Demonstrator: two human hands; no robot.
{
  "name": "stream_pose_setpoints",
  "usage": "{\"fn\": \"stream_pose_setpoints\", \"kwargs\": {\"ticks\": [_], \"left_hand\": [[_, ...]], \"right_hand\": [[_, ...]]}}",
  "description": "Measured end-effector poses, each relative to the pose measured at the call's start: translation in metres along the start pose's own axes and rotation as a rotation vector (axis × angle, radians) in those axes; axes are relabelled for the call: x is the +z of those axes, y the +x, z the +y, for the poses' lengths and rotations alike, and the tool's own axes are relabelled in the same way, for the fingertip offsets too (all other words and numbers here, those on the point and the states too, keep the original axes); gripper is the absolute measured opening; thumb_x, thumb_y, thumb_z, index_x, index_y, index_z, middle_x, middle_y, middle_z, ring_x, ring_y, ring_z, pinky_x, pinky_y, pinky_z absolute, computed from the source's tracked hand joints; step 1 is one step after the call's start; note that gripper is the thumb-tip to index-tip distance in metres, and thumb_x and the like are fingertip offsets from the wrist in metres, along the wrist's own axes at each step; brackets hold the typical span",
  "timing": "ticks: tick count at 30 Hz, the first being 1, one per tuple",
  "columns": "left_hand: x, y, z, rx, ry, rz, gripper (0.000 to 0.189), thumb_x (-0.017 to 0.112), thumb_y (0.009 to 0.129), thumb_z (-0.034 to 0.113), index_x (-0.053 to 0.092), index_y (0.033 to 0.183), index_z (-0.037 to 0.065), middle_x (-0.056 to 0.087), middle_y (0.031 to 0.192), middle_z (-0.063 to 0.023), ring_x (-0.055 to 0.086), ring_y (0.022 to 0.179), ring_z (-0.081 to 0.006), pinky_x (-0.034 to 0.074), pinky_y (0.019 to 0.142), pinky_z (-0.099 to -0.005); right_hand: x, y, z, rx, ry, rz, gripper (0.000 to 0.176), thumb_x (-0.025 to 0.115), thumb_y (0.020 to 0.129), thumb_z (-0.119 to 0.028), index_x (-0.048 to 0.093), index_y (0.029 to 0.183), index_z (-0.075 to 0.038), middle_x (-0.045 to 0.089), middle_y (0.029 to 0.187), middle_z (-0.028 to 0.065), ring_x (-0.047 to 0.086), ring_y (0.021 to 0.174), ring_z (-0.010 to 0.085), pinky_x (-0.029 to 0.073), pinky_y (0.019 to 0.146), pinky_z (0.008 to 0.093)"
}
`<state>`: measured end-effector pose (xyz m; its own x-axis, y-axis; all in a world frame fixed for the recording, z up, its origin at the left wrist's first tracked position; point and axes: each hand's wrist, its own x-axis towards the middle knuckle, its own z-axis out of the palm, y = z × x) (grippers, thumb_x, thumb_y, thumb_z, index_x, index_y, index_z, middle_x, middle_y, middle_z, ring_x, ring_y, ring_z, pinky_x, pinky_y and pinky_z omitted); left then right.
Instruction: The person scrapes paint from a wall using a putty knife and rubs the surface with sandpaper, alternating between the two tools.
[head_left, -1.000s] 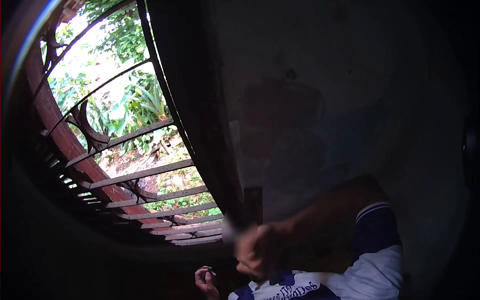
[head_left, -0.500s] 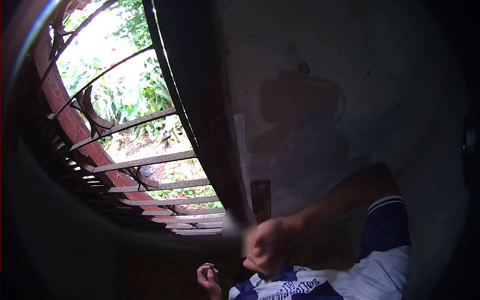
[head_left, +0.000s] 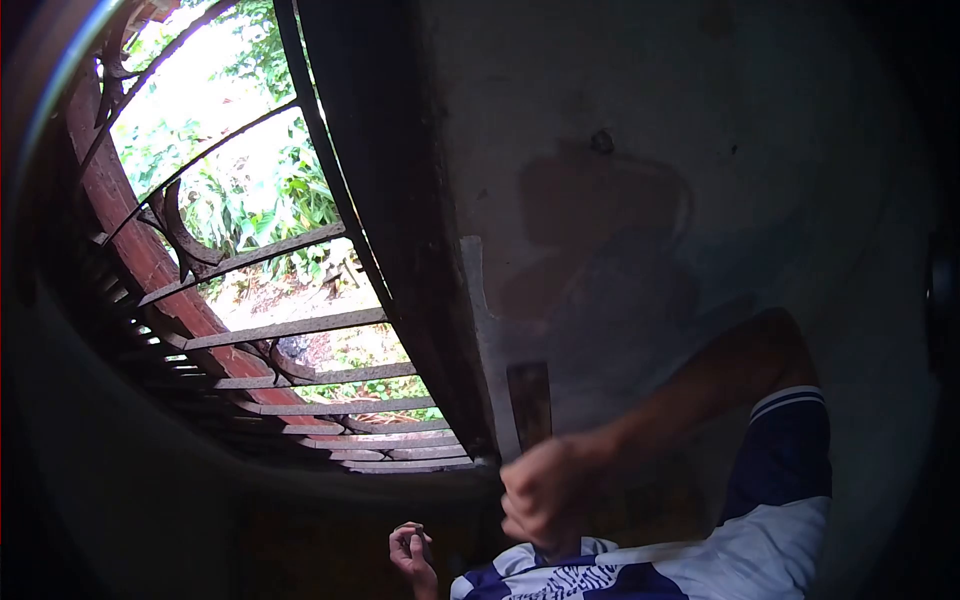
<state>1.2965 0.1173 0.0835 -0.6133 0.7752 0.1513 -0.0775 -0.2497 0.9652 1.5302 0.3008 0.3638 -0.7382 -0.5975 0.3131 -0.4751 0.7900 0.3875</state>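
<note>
At the left of the view, the window grille (head_left: 290, 325) shows green leaves beyond its bars, and it sits much where it did half a second ago, only a little lower and nearer the middle.

Below the grille's bottom right corner, near the bottom edge of the view, our left hand (head_left: 412, 555) hangs in the dark with its fingers curled in toward the palm. We cannot tell whether anything lies in them. It has hardly shifted since the earlier frame.

Just right of the window frame (head_left: 400, 250), the blade (head_left: 529, 400) stands upright against the lower part of the wall (head_left: 640, 150), a dark flat strip rising out of the top of our fist. It has drifted slightly to the right and now tilts a touch to the left at its top.

Our right hand (head_left: 545, 490) is clenched tight around the blade's lower end, knuckles facing us. The fist is sharp now, where before it was smeared with a pale blur at its left side, and it has moved a little to the right.

Right of it, our forearm climbs to the raised elbow, and the striped sleeve (head_left: 785, 440) sits slightly farther right than before. Our shirt (head_left: 640, 575) fills the bottom edge.
</note>
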Motion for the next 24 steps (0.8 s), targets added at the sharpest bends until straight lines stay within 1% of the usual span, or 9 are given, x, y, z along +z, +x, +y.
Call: {"fn": "stream_pose_setpoints", "kwargs": {"ticks": [4,7,8,11,15,16,20,23,24], "left_hand": [[0.006,0.002,-0.001,0.015,0.024,-0.009,0.012,0.058,0.093,0.014,0.055,0.098,0.004,0.061,0.101,-0.0105,0.056,0.074,-0.0125,0.047,0.069,-0.0263],[0.007,0.000,0.000,0.004,0.003,-0.002,0.010,0.059,0.092,0.012,0.056,0.098,0.004,0.061,0.102,-0.0112,0.058,0.076,-0.0138,0.048,0.071,-0.0274],[0.008,0.000,0.000,0.005,0.007,0.001,0.010,0.059,0.092,0.012,0.056,0.098,0.004,0.061,0.102,-0.0112,0.058,0.076,-0.0138,0.048,0.071,-0.0274],[0.008,-0.004,0.001,0.002,0.030,-0.007,0.011,0.059,0.092,0.012,0.056,0.098,0.004,0.061,0.102,-0.0115,0.058,0.075,-0.0137,0.048,0.071,-0.0275],[0.007,-0.005,-0.003,-0.005,0.010,0.009,0.011,0.059,0.091,0.012,0.056,0.098,0.004,0.061,0.103,-0.0118,0.058,0.075,-0.0138,0.048,0.071,-0.0277],[0.007,-0.005,-0.005,0.001,0.011,0.014,0.012,0.059,0.091,0.013,0.056,0.098,0.004,0.061,0.103,-0.0117,0.058,0.075,-0.0138,0.048,0.071,-0.0278],[0.010,-0.009,-0.006,0.009,0.036,0.022,0.012,0.059,0.091,0.013,0.056,0.098,0.004,0.061,0.102,-0.0115,0.058,0.075,-0.0137,0.048,0.071,-0.0277],[0.015,-0.011,-0.004,0.001,0.020,0.033,0.011,0.059,0.091,0.013,0.056,0.098,0.004,0.061,0.102,-0.0114,0.058,0.075,-0.0136,0.048,0.071,-0.0276],[0.016,-0.013,-0.003,-0.010,0.009,0.035,0.011,0.058,0.091,0.013,0.056,0.098,0.004,0.061,0.102,-0.0113,0.058,0.075,-0.0136,0.048,0.071,-0.0276]], "right_hand": [[0.003,-0.007,0.016,0.080,0.112,0.063,0.029,0.057,0.058,-0.039,0.042,0.053,-0.014,0.039,0.050,-0.0073,0.043,0.042,0.0094,0.030,0.042,0.0278],[-0.002,-0.003,-0.006,-0.036,0.009,-0.022,0.038,0.055,0.070,-0.046,0.042,0.054,-0.014,0.039,0.050,-0.0057,0.044,0.042,0.0109,0.031,0.042,0.0299],[0.004,-0.010,0.005,0.038,0.029,-0.024,0.044,0.054,0.075,-0.050,0.044,0.055,-0.012,0.041,0.051,-0.0046,0.045,0.042,0.0119,0.031,0.041,0.0302],[0.004,-0.015,0.020,0.044,0.181,0.033,0.043,0.056,0.074,-0.049,0.047,0.056,-0.011,0.043,0.051,-0.0040,0.047,0.042,0.0116,0.032,0.041,0.0301],[-0.006,-0.014,-0.002,-0.024,0.135,-0.117,0.048,0.053,0.080,-0.053,0.048,0.059,-0.011,0.045,0.051,-0.0031,0.052,0.044,0.0133,0.035,0.042,0.0306],[0.011,-0.027,0.012,0.140,0.362,-0.031,0.048,0.055,0.080,-0.053,0.047,0.058,-0.010,0.046,0.051,-0.0034,0.052,0.043,0.0145,0.036,0.043,0.0305],[-0.007,-0.019,0.005,0.063,0.311,-0.070,0.047,0.057,0.076,-0.054,0.049,0.060,-0.011,0.050,0.052,-0.0007,0.054,0.045,0.0156,0.039,0.043,0.0305],[-0.001,-0.027,-0.006,-0.036,0.254,-0.216,0.051,0.056,0.079,-0.057,0.049,0.059,-0.011,0.051,0.053,0.0002,0.055,0.046,0.0156,0.040,0.043,0.0307],[0.006,-0.035,0.012,0.132,0.404,-0.131,0.051,0.055,0.080,-0.056,0.048,0.057,-0.011,0.050,0.051,-0.0014,0.055,0.045,0.0156,0.040,0.043,0.0306]]}}
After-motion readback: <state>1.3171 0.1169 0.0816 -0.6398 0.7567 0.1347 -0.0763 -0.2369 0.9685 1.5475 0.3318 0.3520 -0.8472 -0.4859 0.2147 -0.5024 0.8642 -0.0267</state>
